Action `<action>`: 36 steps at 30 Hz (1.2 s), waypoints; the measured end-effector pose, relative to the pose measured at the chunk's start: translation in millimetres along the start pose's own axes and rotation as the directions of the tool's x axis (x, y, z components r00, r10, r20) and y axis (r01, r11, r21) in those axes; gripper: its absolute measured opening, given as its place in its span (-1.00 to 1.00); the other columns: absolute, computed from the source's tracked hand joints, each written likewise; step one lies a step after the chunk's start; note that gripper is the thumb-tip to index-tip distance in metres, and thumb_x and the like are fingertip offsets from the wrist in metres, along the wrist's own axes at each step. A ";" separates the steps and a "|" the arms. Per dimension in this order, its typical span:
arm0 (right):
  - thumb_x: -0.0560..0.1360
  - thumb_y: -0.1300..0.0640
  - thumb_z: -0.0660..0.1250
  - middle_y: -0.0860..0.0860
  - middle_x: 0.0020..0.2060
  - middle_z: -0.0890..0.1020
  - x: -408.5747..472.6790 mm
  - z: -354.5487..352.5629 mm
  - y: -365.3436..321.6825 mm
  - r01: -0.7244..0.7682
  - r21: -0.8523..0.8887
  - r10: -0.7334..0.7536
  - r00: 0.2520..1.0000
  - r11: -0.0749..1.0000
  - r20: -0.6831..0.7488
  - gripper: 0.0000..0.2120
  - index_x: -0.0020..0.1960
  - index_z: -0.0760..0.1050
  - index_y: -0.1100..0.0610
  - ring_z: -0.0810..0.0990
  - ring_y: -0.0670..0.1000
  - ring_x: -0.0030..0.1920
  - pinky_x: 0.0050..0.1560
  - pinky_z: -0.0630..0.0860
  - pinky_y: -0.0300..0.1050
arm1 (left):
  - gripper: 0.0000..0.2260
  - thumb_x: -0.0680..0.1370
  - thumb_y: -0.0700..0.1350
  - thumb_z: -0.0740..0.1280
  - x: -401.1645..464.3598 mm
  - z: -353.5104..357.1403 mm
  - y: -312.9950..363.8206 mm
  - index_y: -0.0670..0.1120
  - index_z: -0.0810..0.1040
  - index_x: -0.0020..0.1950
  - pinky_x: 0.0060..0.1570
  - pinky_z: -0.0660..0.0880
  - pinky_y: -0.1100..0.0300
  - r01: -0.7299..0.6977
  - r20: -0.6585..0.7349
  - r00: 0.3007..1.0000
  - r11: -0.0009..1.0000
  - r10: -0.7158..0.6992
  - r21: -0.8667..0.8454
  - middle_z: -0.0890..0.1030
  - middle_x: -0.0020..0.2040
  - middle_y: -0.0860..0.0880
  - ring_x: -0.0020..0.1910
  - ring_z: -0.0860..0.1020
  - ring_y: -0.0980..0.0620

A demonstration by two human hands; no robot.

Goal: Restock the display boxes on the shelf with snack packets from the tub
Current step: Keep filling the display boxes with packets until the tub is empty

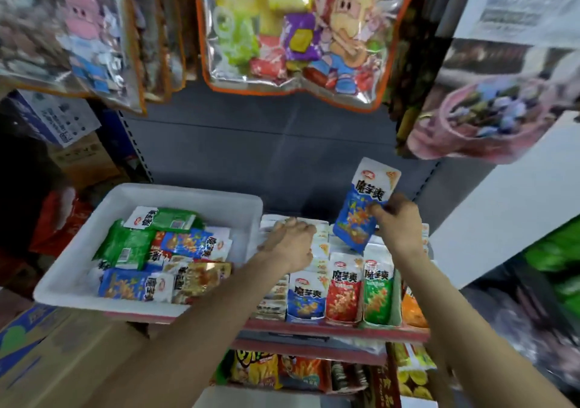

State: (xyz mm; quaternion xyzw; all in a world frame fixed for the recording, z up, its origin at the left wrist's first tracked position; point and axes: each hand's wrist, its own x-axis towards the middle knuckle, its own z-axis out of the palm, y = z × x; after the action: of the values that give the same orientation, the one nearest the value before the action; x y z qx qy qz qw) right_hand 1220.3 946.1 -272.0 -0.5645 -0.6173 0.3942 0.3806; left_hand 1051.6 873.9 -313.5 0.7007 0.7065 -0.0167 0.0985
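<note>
Shop shelf [329,329], grey-backed. Right hand [397,222] pinches a blue snack packet [361,209] at mid-edge, just above the display boxes [381,282] — light, soft, slick film; best held by its edge. Left hand [290,241] rests flat on the boxed packets, beside the white tub [78,269].

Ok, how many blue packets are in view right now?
4. One blue packet in the right grip, raised; one standing frontmost in the display boxes; two lying in the tub, middle and near edge. Others may be buried or hidden behind.
</note>
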 end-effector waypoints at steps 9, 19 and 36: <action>0.42 0.14 0.36 0.24 -0.17 0.65 3.3 -4.5 13.3 0.092 -0.005 -0.091 0.993 0.996 0.073 -0.97 -0.14 0.52 0.07 0.63 0.27 -0.11 -0.10 0.56 0.25 | -0.65 0.54 -0.18 0.22 11.2 -0.7 1.9 -0.03 0.41 0.33 0.19 0.24 0.06 0.064 -0.028 0.998 0.998 -0.063 0.028 0.47 0.31 0.00 0.25 0.32 -0.02; 0.49 0.25 0.36 0.05 -0.10 0.68 5.0 19.0 11.2 0.102 0.161 -0.132 0.972 0.982 0.193 -0.78 -0.10 0.51 -0.09 0.66 0.10 -0.05 -0.02 0.58 0.24 | -0.68 0.57 -0.17 0.14 2.9 -4.0 -3.8 0.02 0.44 0.30 0.25 0.19 0.06 0.029 0.047 0.998 1.000 -0.029 -0.003 0.53 0.18 -0.11 0.23 0.39 -0.04; 0.49 0.29 0.32 0.01 -0.30 0.65 3.5 44.1 26.3 0.367 -0.214 -0.244 0.862 0.906 0.445 -0.82 -0.20 0.55 0.04 0.62 -0.03 -0.25 -0.13 0.57 -0.14 | -0.61 0.53 -0.25 0.16 -32.2 3.8 -18.2 0.05 0.50 0.29 0.32 0.16 0.12 -0.095 -0.035 0.995 0.981 0.091 -0.170 0.49 0.25 -0.04 0.28 0.36 0.04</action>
State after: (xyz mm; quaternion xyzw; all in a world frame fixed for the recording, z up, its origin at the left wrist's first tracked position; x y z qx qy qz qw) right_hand 1190.1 948.4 -313.6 -0.4133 -0.8163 0.3419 0.2144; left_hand 1033.9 841.2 -314.1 0.7220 0.6730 0.0581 0.1497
